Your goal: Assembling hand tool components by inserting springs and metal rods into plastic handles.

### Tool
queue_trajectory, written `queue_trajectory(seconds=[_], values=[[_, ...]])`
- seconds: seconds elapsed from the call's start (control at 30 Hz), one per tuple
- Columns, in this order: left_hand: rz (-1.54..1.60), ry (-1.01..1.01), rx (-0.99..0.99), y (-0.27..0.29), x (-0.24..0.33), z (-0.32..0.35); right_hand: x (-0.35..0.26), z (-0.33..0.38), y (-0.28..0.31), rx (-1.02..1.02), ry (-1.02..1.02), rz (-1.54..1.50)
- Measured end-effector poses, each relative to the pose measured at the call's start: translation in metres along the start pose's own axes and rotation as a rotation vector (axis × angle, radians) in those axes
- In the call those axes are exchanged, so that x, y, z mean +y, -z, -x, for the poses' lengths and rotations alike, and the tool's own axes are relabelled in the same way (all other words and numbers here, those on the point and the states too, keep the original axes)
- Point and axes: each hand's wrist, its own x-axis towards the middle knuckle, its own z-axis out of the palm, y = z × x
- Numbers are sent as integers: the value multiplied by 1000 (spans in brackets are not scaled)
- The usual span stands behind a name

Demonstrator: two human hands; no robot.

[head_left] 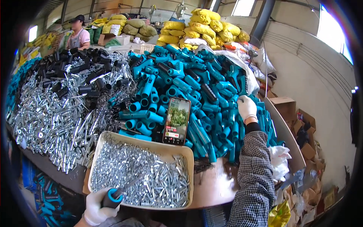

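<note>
My left hand (pixel 99 209), in a white glove, is closed around a black handle with a teal collar (pixel 113 197) at the lower left. A thin metal shaft points up and right from it over a cream tray (pixel 191 166) of small metal pins (pixel 143 172). Out to the right, my gloved right hand (pixel 247 107) reaches into a heap of teal plastic handle shells (pixel 185 85). Its fingers are curled on a teal handle shell (pixel 241 92) there; their tips are partly hidden. A phone (pixel 177 120) with a lit screen leans upright against the heap, behind the tray.
Loose metal rods (pixel 56 113) and black sleeves (pixel 72 64) pile up on the left. A raised board edge (pixel 285 132) bounds the table's right side, with cardboard boxes (pixel 285 108) beyond. Another person (pixel 78 36) is at the far left; yellow sacks (pixel 204 28) are stacked behind.
</note>
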Motion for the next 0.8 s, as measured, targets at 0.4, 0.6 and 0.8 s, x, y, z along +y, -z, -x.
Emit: queue_trajectory(seconds=[0.4, 0.6, 0.8], values=[[521, 263, 153, 35, -9, -15, -67, -160, -93, -309, 31, 58], [240, 30, 72, 50, -25, -5, -45, -181, -112, -489, 65, -61], [350, 154, 163, 54, -32, 7, -65, -137, -92, -788, 250, -20]])
